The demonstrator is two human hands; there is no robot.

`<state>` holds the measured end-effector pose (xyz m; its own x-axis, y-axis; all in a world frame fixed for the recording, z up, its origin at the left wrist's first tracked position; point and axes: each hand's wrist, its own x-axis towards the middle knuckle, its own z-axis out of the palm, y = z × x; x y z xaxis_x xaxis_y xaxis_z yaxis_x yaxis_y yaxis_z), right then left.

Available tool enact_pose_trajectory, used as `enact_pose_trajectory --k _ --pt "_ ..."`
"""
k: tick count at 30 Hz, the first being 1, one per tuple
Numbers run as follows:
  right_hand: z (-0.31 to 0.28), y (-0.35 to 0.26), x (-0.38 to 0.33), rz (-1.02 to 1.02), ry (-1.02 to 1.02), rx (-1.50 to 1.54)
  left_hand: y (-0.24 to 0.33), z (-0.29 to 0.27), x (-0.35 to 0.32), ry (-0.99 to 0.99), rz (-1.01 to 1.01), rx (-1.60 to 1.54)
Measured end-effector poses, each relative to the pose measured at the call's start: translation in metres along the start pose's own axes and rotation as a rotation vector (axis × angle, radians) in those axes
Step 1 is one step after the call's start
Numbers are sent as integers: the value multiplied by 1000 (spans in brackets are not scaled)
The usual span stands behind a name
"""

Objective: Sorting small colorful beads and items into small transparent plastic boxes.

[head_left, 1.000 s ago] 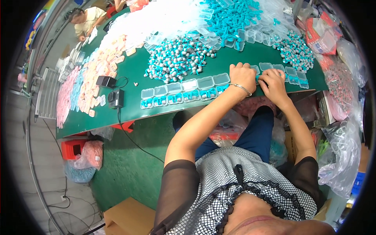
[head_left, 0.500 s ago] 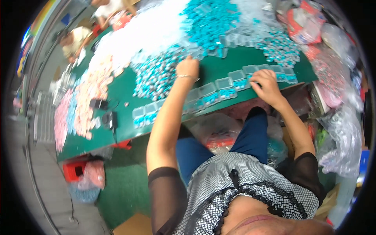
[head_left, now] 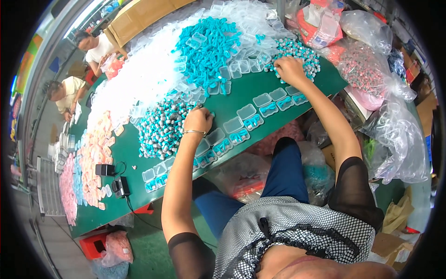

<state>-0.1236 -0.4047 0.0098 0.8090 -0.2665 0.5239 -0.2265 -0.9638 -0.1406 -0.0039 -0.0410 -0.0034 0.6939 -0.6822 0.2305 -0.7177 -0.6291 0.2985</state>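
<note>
My left hand (head_left: 198, 122), with a bracelet at the wrist, rests with curled fingers at the right edge of a pile of small teal and grey pieces (head_left: 162, 124). What its fingers hold is hidden. Over a second pile of similar pieces (head_left: 304, 55), farther right, my right hand (head_left: 291, 69) reaches with fingers bent down and drawn together. Its fingertips touch the near-left side of that pile, and any piece in them cannot be made out. A row of small clear plastic boxes (head_left: 253, 122) with raised lids runs along the near table edge, teal pieces inside; my left forearm covers part of it.
A heap of teal pieces (head_left: 209, 51) lies beyond my hands, beside many clear boxes (head_left: 139, 69). Peach cases (head_left: 95, 153) and black adapters (head_left: 121, 187) are on the green table (head_left: 139, 204) at left. Plastic bags (head_left: 362, 69) crowd the right. Two people sit far left.
My right hand has left the row of boxes and moved farther away, to the right-hand pile. My left hand stays beside the left pile. The whole view has shifted.
</note>
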Motion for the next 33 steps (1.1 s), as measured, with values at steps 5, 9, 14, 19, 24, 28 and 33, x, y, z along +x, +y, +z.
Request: enact_pose_trajectory --k 5,9,14,19,24,28,33 --pt "8 -12 13 21 -90 -222 6 -2 -3 44 40 -68" --pt "11 -17 13 57 -123 -300 1 4 -2 37 84 -30" --pt "9 -32 7 55 -91 -100 -11 8 0 69 119 -10" --pt "13 -33 0 148 -160 549 2 2 -1 121 46 -280" --pt "15 -30 -1 0 -96 564 30 -7 -4 55 41 -402" --pt "0 -36 -5 263 -294 1084 46 -8 -7 51 48 -496" --pt "-44 -54 -28 320 -379 1428 80 -12 -9 24 35 -660"
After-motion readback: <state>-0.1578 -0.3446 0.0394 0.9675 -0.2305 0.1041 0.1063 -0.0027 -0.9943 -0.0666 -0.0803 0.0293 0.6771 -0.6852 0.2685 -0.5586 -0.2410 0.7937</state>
